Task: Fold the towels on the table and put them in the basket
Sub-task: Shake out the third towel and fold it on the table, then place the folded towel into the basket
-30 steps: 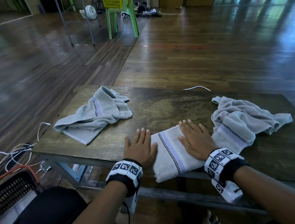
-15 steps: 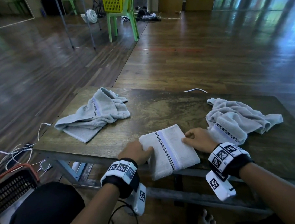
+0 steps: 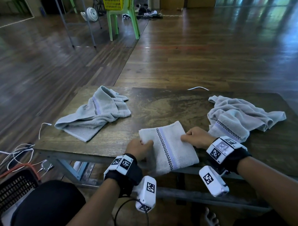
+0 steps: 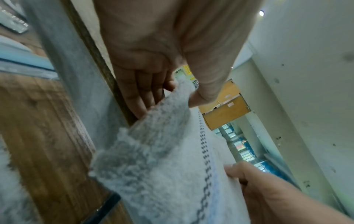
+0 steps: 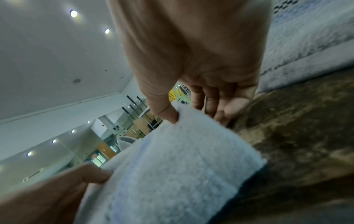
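Folded towel (image 3: 167, 148) newly lifted, thumbs wrist-visible

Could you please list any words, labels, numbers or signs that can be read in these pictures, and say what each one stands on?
None: no words or numbers can be read in any view.
The wrist bands and wrist camera housings carry black-and-white square marker patterns, not text.
A pale label on the wooden cabinet in the left wrist view is too blurred to read.
The folded towel bears only a checkered stripe.

The black basket (image 3: 10, 190) is cut off at the left edge; its contents cannot be told.
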Demonstrator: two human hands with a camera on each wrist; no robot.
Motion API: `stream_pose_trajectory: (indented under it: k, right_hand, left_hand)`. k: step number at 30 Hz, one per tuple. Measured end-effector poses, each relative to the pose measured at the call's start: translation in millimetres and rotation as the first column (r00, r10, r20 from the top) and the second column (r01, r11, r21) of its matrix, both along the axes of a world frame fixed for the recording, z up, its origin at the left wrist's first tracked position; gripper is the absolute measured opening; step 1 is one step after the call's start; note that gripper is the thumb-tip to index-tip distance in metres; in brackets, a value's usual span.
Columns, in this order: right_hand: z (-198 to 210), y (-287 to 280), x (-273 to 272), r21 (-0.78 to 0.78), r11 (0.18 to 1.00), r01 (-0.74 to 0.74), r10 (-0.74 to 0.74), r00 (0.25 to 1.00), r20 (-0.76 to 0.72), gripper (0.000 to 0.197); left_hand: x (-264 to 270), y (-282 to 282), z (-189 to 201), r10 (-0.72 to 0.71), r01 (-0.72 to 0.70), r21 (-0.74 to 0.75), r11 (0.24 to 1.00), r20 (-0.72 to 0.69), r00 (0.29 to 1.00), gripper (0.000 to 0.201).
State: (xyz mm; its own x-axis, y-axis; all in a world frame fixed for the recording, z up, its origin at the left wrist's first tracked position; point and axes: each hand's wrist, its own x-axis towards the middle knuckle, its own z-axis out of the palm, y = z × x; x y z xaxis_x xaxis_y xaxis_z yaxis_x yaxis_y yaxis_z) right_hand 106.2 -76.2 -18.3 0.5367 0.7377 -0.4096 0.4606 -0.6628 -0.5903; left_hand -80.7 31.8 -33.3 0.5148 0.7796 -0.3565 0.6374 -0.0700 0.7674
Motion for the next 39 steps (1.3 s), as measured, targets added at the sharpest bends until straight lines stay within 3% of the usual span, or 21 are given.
stream_pose_trajectory:
  k: [3, 7, 11, 15, 19, 25, 30, 35, 39]
  right_hand:
    - [8.5, -4.1, -8.0, 0.092, 0.994, 0.054, -0.045, 0.994, -0.098, 0.031]
    - [16.5, -21.8, -24.3, 0.205, 0.962, 0.182, -0.131, 0.961, -0.243, 0.004]
    - [28.3, -41.7, -45.4, 0.203, 0.932, 0.300, -0.185, 0.876, -0.445, 0.015]
    - [53.0, -54.1, -70.7, 0.269, 0.906, 0.328, -0.177, 0.869, -0.461, 0.022]
    - [86.9, -64.7, -92.8, 0.329, 0.899, 0.289, -0.125, 0.890, -0.439, 0.025]
    - [143.4, -75.9, -128.1, 0.473, 0.847, 0.242, -0.028, 0.910, -0.414, 0.021]
    - [176.4, -66.5, -160.1, 0.544, 0.821, 0.173, 0.111, 0.886, -0.450, 0.022]
    - [181.7, -34.8, -205.0, 0.549, 0.836, 0.006, 0.257, 0.879, -0.401, 0.022]
    - [172.4, -1.8, -246.4, 0.540, 0.831, -0.136, 0.391, 0.833, -0.392, 0.020]
  left_hand:
    - [-10.2, -1.6, 2.9, 0.040, -0.033, -0.087, 0.996, 0.086, 0.995, 0.033]
    - [-31.0, -6.3, 15.8, 0.124, -0.043, -0.321, 0.946, 0.237, 0.964, 0.008]
    - [-55.5, -20.8, 29.2, 0.137, -0.006, -0.382, 0.924, 0.314, 0.939, 0.010]
    - [-74.8, -36.2, 47.2, 0.203, -0.040, -0.385, 0.922, 0.392, 0.897, 0.012]
    - [-93.9, -46.5, 78.7, 0.186, -0.045, -0.302, 0.952, 0.458, 0.869, 0.020]
    - [-129.7, -56.7, 130.9, 0.190, -0.049, -0.245, 0.968, 0.594, 0.782, 0.012]
    - [-173.6, -51.1, 165.6, 0.196, -0.104, -0.182, 0.978, 0.625, 0.755, 0.013]
    - [-234.9, -48.3, 171.4, 0.290, -0.264, -0.136, 0.955, 0.622, 0.727, 0.007]
    - [-287.1, -50.4, 166.1, 0.425, -0.429, -0.146, 0.891, 0.596, 0.681, 0.006]
